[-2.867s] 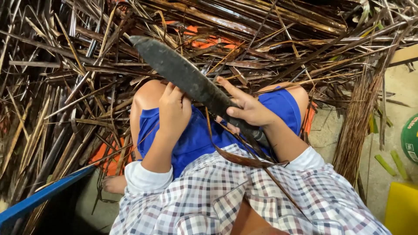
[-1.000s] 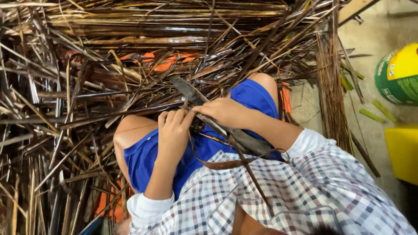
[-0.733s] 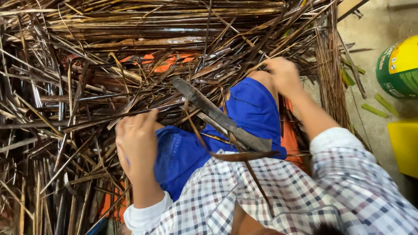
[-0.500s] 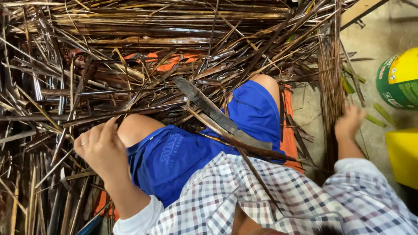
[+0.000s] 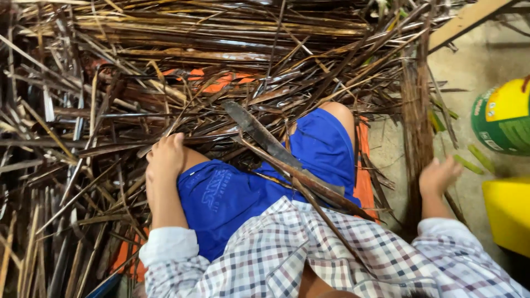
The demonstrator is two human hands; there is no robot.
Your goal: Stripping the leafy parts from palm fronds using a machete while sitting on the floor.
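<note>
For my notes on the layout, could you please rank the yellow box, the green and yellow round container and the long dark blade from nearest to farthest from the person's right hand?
From the right hand:
1. Yellow box, just to its right.
2. Green and yellow round container, up and right.
3. Long dark blade, left, across the lap.

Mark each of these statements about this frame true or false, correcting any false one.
1. The long blade lies across the lap in blue shorts, held by neither hand. True.
2. The left hand grips the blade. False: it rests at the left knee, against the dry strips.
3. The right hand is out beside the upright bundle of strips. True.
4. The right hand holds the green and yellow container. False: the container stands apart from the open hand.
</note>
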